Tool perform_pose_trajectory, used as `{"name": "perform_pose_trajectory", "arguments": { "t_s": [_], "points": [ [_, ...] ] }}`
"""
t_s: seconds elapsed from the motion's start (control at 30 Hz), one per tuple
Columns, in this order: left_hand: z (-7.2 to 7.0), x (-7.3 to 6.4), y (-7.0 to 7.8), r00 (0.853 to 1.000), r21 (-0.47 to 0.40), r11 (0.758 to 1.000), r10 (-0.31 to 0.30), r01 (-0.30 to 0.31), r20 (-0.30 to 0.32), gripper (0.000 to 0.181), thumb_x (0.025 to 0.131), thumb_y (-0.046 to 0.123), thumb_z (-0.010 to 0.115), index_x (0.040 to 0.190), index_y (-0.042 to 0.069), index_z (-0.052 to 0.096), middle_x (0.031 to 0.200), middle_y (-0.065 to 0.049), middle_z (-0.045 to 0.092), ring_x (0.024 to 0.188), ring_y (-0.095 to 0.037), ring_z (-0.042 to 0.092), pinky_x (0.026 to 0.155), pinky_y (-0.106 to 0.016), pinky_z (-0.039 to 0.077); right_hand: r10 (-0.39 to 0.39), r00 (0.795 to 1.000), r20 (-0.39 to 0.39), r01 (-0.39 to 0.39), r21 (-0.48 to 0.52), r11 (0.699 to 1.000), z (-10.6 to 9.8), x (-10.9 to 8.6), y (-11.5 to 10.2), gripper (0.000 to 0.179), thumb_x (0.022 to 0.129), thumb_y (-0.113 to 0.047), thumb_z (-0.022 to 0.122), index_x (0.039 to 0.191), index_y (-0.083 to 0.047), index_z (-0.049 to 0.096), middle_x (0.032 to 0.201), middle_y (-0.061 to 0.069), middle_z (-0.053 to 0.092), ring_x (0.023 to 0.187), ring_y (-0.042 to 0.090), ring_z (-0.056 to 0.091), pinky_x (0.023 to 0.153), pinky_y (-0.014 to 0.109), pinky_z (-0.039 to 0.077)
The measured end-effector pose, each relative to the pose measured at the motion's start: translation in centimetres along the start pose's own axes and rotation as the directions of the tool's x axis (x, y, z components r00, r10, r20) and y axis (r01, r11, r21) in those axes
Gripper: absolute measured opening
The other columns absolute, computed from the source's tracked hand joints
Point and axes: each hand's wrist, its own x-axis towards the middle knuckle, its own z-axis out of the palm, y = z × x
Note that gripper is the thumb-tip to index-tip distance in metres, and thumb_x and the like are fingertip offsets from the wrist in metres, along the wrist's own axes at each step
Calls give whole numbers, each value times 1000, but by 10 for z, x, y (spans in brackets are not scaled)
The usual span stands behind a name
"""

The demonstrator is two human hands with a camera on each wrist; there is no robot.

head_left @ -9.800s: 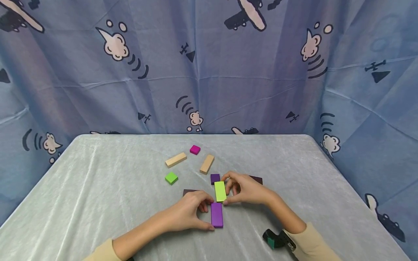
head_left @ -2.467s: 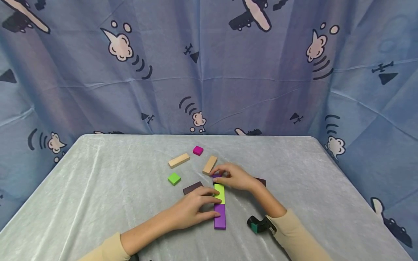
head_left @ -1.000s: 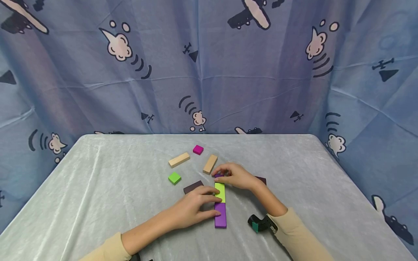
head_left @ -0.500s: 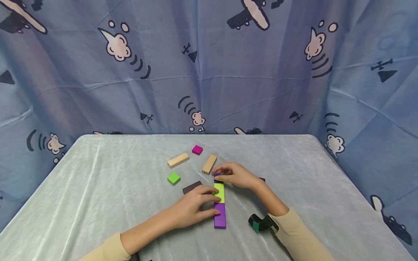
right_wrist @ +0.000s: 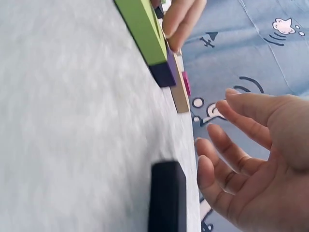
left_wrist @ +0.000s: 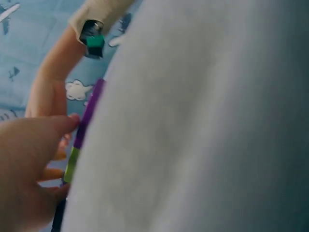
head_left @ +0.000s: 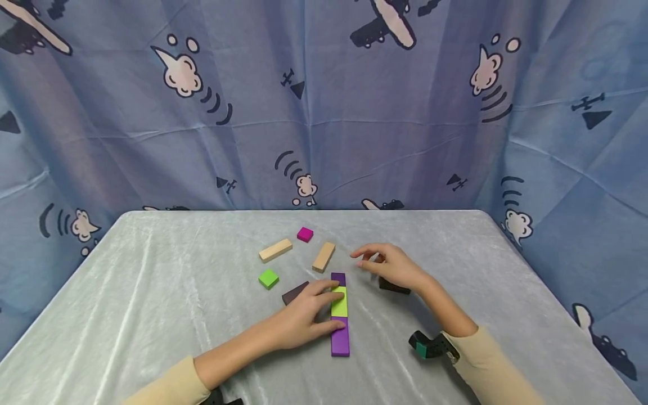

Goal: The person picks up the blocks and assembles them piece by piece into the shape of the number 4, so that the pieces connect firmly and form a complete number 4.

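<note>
Three blocks stand end to end in a line: a purple block nearest me, a lime-green block in the middle, a small dark purple block at the far end. My left hand rests on this line from the left, its fingers extended and thumb on the purple block. In the left wrist view the thumb lies beside the purple block. My right hand hovers right of the line, fingers loosely bent, holding nothing. Just below it lies a dark brown block, also visible as a black-looking block in the right wrist view.
Beyond the line lie two natural wood blocks and a magenta block. A bright green block sits to the left. Another dark brown block is partly behind my left hand. A grey cloth covers the table.
My right hand has let go of the small dark purple block and moved right, uncovering it. My left fingers have shifted slightly farther along the line, now reaching the dark purple block.
</note>
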Motion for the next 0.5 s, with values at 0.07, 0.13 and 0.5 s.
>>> {"name": "perform_pose_trajectory", "arguments": {
  "t_s": [0.07,0.13,0.5],
  "points": [
    [-1,2,1,1000,7,1000,0,-1,16,59,101,48,69,146,9,63,158,-11,49,148,-28,46,118,-49,44,5,1000,-18,-5,-15,1000,-6,-5,2,30,105,-16,65,129,1,72,111,15,71,78,25,65,67,30,52],
    [-2,4,1,1000,17,1000,6,-6,30,59,102,48,69,146,9,62,159,-12,48,148,-29,46,118,-49,44,18,999,-38,-19,-24,1000,-12,-10,4,30,106,-17,65,130,1,71,114,16,70,79,26,64,66,31,52],
    [-18,8,14,998,-52,998,-27,30,56,56,103,40,69,145,3,62,157,-18,49,146,-35,49,118,-51,43,63,992,-108,-62,17,998,-28,-26,10,32,106,-17,64,132,1,70,129,22,68,95,29,67,68,33,54]
  ]
}}
